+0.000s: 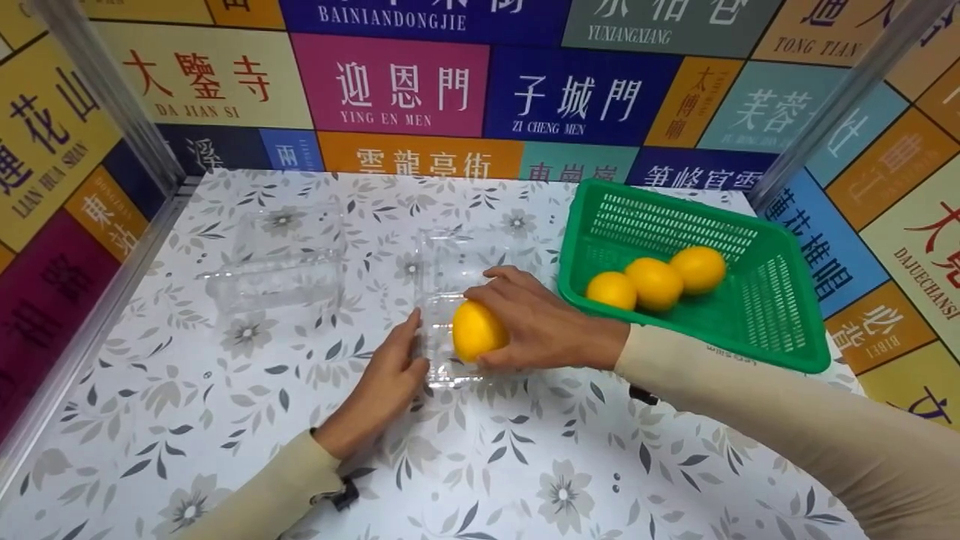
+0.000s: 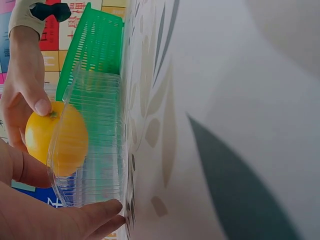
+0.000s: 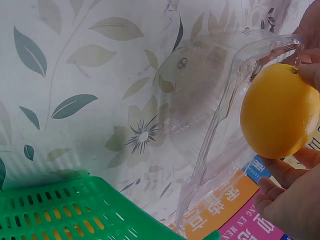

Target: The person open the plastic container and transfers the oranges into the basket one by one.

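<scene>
A yellow-orange orange [image 1: 478, 331] is gripped between the thumb and fingers of my right hand [image 1: 536, 319], above the near half of a clear plastic clamshell box [image 1: 442, 373] whose lid lies back, away from me. In the left wrist view the orange [image 2: 40, 132] is at the box's rim, partly seen through the clear wall. My left hand [image 1: 386, 382] rests against the box's left side, fingers extended, the thumb nearer me. In the right wrist view the orange [image 3: 280, 112] is beside the clear rim [image 3: 212, 127], with fingers above and below it.
At the right a green plastic basket [image 1: 780, 341] holds three oranges [image 1: 655, 284]. Another clear clamshell box [image 1: 274, 281] stands open at the left. A flowered cloth [image 1: 562, 487] covers the table, with printed panels [image 1: 390, 90] behind and at both sides.
</scene>
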`<state>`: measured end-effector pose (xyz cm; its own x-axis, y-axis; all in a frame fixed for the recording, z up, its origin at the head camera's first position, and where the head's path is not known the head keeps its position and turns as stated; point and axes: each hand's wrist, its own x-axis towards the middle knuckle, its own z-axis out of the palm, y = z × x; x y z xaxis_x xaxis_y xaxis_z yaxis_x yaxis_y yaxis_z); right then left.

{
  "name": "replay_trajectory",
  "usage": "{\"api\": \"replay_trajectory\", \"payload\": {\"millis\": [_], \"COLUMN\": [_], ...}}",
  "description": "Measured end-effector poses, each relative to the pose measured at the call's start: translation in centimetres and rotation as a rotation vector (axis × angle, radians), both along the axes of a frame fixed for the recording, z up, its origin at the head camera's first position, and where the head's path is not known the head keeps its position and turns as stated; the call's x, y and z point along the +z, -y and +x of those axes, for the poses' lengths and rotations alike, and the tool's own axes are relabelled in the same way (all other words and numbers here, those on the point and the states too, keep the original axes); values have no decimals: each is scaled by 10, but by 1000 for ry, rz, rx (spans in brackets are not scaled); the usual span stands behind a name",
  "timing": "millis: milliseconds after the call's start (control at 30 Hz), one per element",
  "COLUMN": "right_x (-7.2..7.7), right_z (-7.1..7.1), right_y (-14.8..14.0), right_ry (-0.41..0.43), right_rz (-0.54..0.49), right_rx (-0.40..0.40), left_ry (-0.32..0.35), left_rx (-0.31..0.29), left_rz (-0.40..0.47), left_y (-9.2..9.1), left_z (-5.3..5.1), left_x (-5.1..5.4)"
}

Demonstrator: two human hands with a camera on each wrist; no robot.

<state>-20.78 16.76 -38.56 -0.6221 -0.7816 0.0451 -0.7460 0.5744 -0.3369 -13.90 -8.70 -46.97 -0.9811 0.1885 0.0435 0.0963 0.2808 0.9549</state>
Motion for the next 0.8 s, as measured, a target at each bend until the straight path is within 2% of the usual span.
{"api": "replay_trajectory", "payload": {"millis": [167, 400, 800], "right_x": [7, 22, 45], "right_z": [0, -4, -13], "right_y": [-5, -12, -34], "right_ry": [-12, -50, -27], "right_rz": [10, 16, 26], "right_rx": [-21, -18, -94], "left_ry": [28, -17, -32], "left_rx": [0, -7, -15], "left_rz": [22, -19, 15], "left_y": [0, 0, -1], "left_z": [1, -1, -2], "left_x": [0, 0, -2]}}
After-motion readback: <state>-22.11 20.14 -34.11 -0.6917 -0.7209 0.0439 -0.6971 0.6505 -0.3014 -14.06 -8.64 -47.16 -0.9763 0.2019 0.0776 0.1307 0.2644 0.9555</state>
